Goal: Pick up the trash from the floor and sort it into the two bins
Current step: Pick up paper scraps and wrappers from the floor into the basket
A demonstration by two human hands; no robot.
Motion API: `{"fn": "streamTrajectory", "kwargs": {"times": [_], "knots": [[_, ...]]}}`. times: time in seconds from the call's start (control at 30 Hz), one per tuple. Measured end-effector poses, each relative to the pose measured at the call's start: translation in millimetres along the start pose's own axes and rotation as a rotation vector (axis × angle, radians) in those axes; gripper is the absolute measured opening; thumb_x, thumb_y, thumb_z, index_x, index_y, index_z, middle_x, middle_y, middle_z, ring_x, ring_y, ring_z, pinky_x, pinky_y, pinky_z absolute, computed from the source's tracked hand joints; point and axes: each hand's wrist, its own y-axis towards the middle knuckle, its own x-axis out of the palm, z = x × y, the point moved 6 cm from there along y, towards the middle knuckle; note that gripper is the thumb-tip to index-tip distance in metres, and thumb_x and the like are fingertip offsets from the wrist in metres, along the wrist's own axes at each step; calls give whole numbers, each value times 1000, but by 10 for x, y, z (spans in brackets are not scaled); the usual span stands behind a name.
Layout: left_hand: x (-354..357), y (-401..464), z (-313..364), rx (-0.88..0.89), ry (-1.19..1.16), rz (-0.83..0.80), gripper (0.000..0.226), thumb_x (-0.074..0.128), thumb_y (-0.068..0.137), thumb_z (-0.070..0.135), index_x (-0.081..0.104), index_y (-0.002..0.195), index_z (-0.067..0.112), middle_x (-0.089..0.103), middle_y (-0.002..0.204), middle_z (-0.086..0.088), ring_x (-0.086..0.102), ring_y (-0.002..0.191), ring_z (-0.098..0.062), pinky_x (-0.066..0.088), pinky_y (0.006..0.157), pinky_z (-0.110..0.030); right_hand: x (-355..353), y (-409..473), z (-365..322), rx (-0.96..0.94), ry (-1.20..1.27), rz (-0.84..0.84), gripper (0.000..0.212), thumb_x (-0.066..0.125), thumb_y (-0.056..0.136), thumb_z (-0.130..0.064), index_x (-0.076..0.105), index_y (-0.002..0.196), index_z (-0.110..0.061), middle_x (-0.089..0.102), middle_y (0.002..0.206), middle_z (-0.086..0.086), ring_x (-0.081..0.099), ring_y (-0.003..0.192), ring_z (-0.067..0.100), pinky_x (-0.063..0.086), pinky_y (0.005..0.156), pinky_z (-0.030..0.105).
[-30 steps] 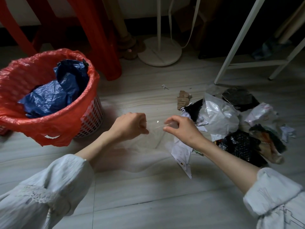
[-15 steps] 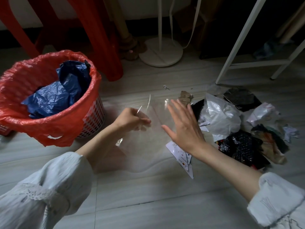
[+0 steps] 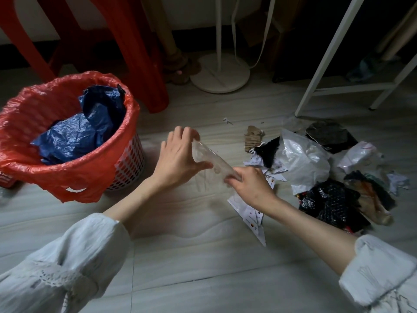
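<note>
You see a white mesh bin (image 3: 128,163) lined with a red bag (image 3: 67,175) holding a blue bag (image 3: 88,129), on a grey streaked floor (image 3: 191,256).

Both hands (image 3: 212,170) gripping clear plastic film (image 3: 212,160).

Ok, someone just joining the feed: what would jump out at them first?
Probably the bin lined with a bright red bag at the left, crumpled blue plastic inside. Next, mid-frame, the left hand and right hand gripping a gathered clear plastic bag between them. At the right, a heap of mixed trash lies on the floor.
</note>
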Motion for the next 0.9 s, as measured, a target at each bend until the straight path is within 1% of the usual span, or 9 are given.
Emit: {"fn": "streamTrajectory", "kwargs": {"times": [0.1, 0.2, 0.3, 0.43, 0.5, 0.6, 0.7, 0.77, 0.9], "knots": [[33, -36, 115, 258, 53, -75, 58, 77, 68, 40, 52, 117, 23, 50, 124, 2, 37, 123, -20, 28, 97, -39, -9, -11, -3, -2, 16, -64, 36, 63, 86, -20, 51, 52, -19, 43, 49, -2, 38, 51, 12, 28, 52, 30], [33, -125, 256, 451, 195, -9, 33, 74, 71, 40, 58, 88, 18, 66, 90, 2, 61, 95, -24, 38, 82, -36, -17, -13, -36, 12, -15, -26, 39, 63, 86, -26, 49, 50, -18, 40, 47, -3, 38, 53, 15, 27, 52, 30], [30, -126, 224, 229, 204, 8, 30, 64, 83, 43, 50, 87, 17, 66, 86, -1, 61, 79, -30, 34, 60, -30, -36, -12, -130, 28, 9, 32, 18, 58, 88, -29, 70, 89, -15, 65, 74, 3, 56, 78, 19, 41, 68, 30], [66, -96, -115, -162, -152, -9, 31, 69, 79, 35, 49, 76, 13, 70, 69, -3, 66, 70, -25, 52, 65, -36, -4, -30, -284, -46, -58, -22, 33, 51, 93, -21, 53, 124, -12, 64, 114, 12, 55, 110, 29, 43, 90, 33], [124, -80, -252, -348, -397, -32, 27, 73, 77, 28, 53, 74, 10, 70, 63, -5, 68, 59, -19, 56, 62, -34, 94, -89, -383, -137, -91, -96, 51, 45, 96, -20, 29, 143, -8, 40, 145, 12, 34, 135, 24, 24, 110, 24], [244, -101, -278, -566, -820, -118, 17, 70, 80, 11, 54, 75, 10, 68, 64, -9, 66, 53, -17, 57, 55, -29, 192, -133, -440, -191, -144, -162, 67, 38, 99, -30, -1, 148, -8, -1, 158, 4, -3, 145, 11, -6, 105, 10], [289, -123, -134, -632, -1110, -298, 5, 54, 87, 0, 59, 87, 3, 65, 78, -15, 64, 67, -21, 58, 67, -31, 190, -105, -356, -143, -188, -195, 82, 43, 95, -44, -11, 147, -11, -13, 157, 2, -12, 144, 7, -6, 109, 15], [255, -128, -29, -633, -1198, -401, 13, 49, 89, 6, 61, 90, 0, 66, 78, -16, 65, 70, -23, 57, 72, -32, 182, -88, -300, -111, -187, -198, 92, 48, 90, -49, -14, 147, -11, -15, 157, 2, -10, 144, 9, -1, 111, 19], [138, -74, 84, -500, -1090, -473, 16, 43, 94, 2, 57, 102, 0, 66, 88, -21, 68, 70, -19, 57, 73, -30, 155, -24, -237, -73, -25, -115, 88, 50, 89, -48, -3, 150, -13, 6, 158, 1, 12, 144, 15, 17, 116, 28]]}}
